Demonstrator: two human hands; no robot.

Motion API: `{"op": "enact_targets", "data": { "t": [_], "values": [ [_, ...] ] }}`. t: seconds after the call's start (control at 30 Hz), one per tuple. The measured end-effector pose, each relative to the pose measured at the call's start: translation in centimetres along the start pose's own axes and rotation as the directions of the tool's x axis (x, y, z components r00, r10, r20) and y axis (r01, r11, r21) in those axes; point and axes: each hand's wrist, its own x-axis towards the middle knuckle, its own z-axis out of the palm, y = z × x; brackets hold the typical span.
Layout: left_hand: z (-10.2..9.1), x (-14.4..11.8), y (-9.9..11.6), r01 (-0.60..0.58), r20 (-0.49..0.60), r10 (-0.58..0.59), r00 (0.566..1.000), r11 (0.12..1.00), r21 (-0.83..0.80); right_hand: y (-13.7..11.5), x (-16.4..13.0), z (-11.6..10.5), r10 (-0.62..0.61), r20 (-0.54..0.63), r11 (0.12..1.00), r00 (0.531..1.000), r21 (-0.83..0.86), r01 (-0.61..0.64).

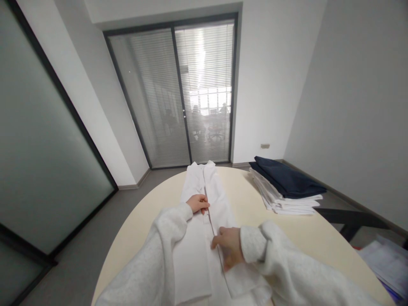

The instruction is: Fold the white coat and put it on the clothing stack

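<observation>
A long white button-front garment (192, 255) with a collar lies lengthwise on the round table, its collar at the far edge. My left hand (198, 203) pinches the front opening edge near the middle of its length. Lower down and to the right, my right hand (230, 246) has its fingers curled at the same opening edge, slightly blurred. A loose fold of white cloth lies below my right hand, partly covered by it and by my sleeve.
The pale round table (143, 216) carries a stack of folded white cloths (290, 206) at the right, topped by a dark navy cloth (285, 176). A black chair part (347, 217) and papers (387, 259) are beyond the right edge. Glass doors with blinds (204, 97) stand ahead.
</observation>
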Motion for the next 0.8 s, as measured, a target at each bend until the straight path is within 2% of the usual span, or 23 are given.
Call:
{"op": "enact_targets", "data": {
  "t": [0.07, 0.13, 0.3, 0.33, 0.5, 0.57, 0.63, 0.7, 0.8],
  "values": [
    [-0.1, 0.0, 0.0, -0.005, -0.003, 0.005, 1.000, 1.000, -0.015, -0.3, -0.2, -0.2, 0.036, -0.002, 0.997, 0.999, -0.070, -0.036],
    [-0.2, 0.1, -0.1, -0.005, -0.007, 0.005, 1.000, 1.000, -0.020, -0.6, -0.2, -0.4, 0.025, 0.047, 0.997, 0.999, -0.069, -0.022],
    [-0.1, 0.3, -0.5, -0.014, -0.001, 0.014, 1.000, 0.999, -0.033, -0.9, 0.1, -0.1, -0.054, 0.246, 0.993, 0.968, 0.111, 0.027],
    [-0.1, 0.4, -0.6, -0.016, 0.002, 0.016, 1.000, 0.999, -0.041, -1.0, 0.1, 0.3, -0.062, 0.252, 0.993, 0.966, 0.114, 0.034],
    [-0.2, 0.6, -1.0, -0.025, 0.023, 0.026, 0.999, 0.997, -0.070, -1.4, 0.1, 3.7, -0.051, 0.021, 0.999, 0.999, 0.017, 0.050],
    [-0.2, 0.6, -1.0, -0.020, 0.024, 0.022, 0.999, 0.998, -0.057, -1.6, 0.2, 4.2, -0.060, 0.032, 0.998, 0.998, -0.027, 0.061],
    [-0.2, 0.6, -1.0, -0.015, 0.019, 0.016, 1.000, 0.999, -0.046, -1.8, 0.2, 3.6, -0.086, 0.104, 0.992, 0.991, -0.081, 0.095],
    [-0.2, 0.7, -1.2, -0.021, 0.024, 0.022, 0.999, 0.998, -0.054, -1.9, 0.0, 2.2, -0.127, 0.211, 0.989, 0.969, -0.054, 0.141],
    [-0.4, 0.9, -1.6, -0.034, 0.037, 0.037, 0.999, 0.997, -0.073, -1.6, -0.5, 0.0, -0.212, 0.275, 0.971, 0.938, 0.167, 0.171]
  ]
}}
